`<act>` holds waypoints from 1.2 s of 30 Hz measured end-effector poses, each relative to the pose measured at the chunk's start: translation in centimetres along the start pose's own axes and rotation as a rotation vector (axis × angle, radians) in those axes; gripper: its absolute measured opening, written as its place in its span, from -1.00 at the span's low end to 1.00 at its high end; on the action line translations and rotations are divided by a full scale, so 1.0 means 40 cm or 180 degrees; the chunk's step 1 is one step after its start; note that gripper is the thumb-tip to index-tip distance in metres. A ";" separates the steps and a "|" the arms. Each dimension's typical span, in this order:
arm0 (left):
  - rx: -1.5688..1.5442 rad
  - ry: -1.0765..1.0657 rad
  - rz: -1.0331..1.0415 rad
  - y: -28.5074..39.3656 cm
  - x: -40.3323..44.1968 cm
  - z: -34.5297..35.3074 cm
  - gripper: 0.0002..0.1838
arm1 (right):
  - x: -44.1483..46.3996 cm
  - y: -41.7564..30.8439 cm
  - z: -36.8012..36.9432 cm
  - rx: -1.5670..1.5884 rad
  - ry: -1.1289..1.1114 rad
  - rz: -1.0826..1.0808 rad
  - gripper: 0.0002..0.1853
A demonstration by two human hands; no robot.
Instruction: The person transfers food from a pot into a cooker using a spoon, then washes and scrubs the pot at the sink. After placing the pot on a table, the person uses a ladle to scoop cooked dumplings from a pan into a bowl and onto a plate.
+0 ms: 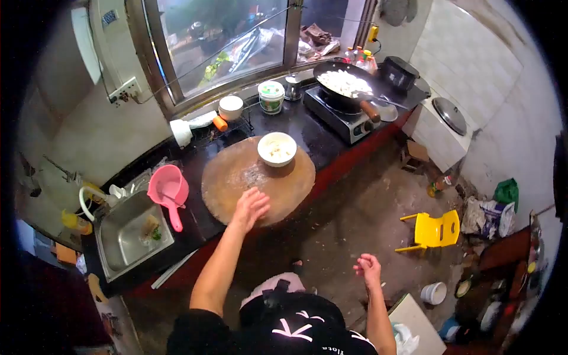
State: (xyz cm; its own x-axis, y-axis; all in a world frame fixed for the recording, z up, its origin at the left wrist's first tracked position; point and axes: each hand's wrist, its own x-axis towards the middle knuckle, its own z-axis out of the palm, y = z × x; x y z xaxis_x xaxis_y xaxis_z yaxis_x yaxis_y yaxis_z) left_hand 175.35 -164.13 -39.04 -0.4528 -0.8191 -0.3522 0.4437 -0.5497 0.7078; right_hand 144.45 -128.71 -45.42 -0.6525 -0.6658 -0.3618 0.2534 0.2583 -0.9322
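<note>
My left hand (pixel 252 207) is over the near part of a round wooden board (pixel 228 171) on the dark counter. Its fingers are stretched out and hold nothing. Beyond it, toward the board's far right edge, stands a white bowl (pixel 277 149) with pale food pieces inside. My right hand (pixel 369 269) hangs over the floor, away from the counter. Its fingers are loosely bent and apart, with nothing seen in them.
A wok (pixel 343 80) of white food sits on a gas stove (pixel 340 115) at the back right. Left of the board are a pink dipper (pixel 168 186) and a metal sink (pixel 121 236). A yellow chair (pixel 436 229) and white bucket (pixel 433 293) stand on the floor.
</note>
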 end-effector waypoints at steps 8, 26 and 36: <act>-0.0402 0.0335 -0.0056 0.023 0.311 0.126 -0.16 | 0.386 -0.400 0.011 0.0048 -0.0008 -0.0534 -0.77; -0.0365 0.1179 0.0755 -0.010 0.343 0.606 -0.13 | 1.285 -1.022 -0.027 -0.0350 -0.1239 -0.1674 -0.31; 0.0236 0.1079 0.1127 0.125 0.467 0.812 -0.22 | 1.302 -1.126 0.090 -0.2121 -0.2325 -0.3692 -0.62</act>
State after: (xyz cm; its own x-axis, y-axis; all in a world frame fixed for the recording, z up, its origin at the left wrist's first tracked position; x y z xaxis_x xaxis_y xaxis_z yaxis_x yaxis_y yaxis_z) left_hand 144.00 -176.83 -22.20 -0.0017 -0.9675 -0.2529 0.4631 -0.2249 0.8573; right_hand 101.62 -177.52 -22.28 0.2770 -0.8543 0.4399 -0.6226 -0.5083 -0.5950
